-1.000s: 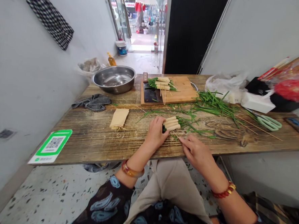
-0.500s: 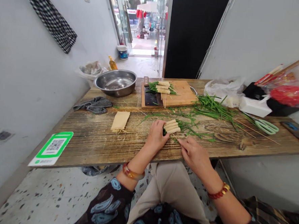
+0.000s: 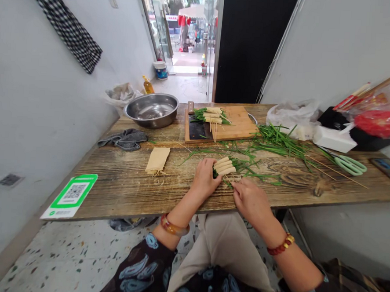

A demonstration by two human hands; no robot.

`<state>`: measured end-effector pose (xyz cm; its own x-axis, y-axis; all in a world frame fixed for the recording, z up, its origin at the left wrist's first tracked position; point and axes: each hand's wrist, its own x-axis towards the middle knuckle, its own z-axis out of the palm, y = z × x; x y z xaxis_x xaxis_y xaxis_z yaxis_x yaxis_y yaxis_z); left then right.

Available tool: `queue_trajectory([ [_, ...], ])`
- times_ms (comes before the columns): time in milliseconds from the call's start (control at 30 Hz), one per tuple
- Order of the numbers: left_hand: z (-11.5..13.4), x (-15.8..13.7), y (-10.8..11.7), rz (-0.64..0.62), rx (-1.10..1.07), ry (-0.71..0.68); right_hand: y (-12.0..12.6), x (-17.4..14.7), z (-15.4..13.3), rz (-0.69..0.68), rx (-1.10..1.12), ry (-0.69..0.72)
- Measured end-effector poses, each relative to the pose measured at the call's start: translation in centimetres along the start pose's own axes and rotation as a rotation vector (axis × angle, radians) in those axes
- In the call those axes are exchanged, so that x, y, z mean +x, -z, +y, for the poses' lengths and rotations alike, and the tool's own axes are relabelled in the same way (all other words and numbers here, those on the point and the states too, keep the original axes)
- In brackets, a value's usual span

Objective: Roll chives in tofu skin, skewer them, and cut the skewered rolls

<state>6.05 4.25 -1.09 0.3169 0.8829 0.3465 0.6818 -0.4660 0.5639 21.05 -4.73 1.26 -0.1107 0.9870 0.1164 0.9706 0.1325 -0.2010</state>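
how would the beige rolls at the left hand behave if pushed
The beige rolls would probably shift together rather than roll freely, since they lie side by side with thin sticks protruding. They may squash if pressed, as greens poke from their ends.

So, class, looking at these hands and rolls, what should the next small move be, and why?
Probably press the thin stick gently into the pale rolls: the right hand appears to pinch it at their near side, and the left hand holds them at the left, which should steady them.
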Motion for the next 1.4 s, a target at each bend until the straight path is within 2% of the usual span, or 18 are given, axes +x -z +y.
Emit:
queue_trajectory([
  [200,0.1,0.0,0.0,0.012,-0.006,-0.002,0.3,0.8,-0.6,-0.041,-0.039,-0.025],
  [900,-0.1,-0.1,-0.2,0.041,-0.057,0.035,-0.3,2.5,-0.6,-0.002,-0.002,0.006],
  [1400,0.0,0.0,-0.1,0.043,-0.063,0.060,-0.5,3.7,-0.9,-0.004,0.019,-0.029],
])
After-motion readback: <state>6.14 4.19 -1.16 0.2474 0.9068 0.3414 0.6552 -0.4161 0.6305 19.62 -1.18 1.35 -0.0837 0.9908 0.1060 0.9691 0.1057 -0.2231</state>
